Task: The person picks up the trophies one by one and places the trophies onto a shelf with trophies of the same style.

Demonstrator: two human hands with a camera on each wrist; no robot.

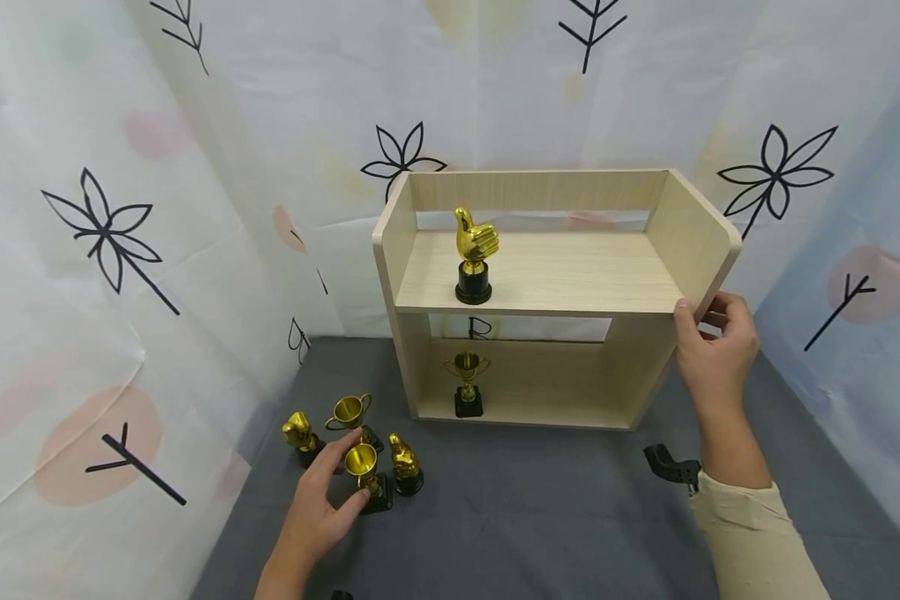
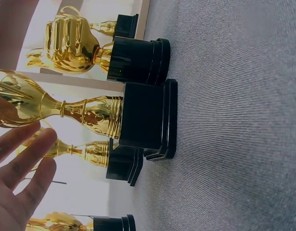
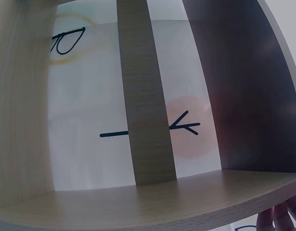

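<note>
My left hand is around a gold trophy cup on a black square base, its fingers spread beside the bowl. In the left wrist view the fingers lie fairly straight along this cup, whose base stands on the cloth; firm contact is not clear. Close by are a second trophy cup, a gold fist-shaped trophy and a gold hand-shaped trophy. With thumb in front and fingers behind, my right hand grips the right side panel of a two-tier wooden shelf.
A thumbs-up trophy stands on the upper tier, towards the left. Below it, another trophy cup stands on the lower tier. Grey cloth covers the table, and patterned white fabric hangs behind and at the sides.
</note>
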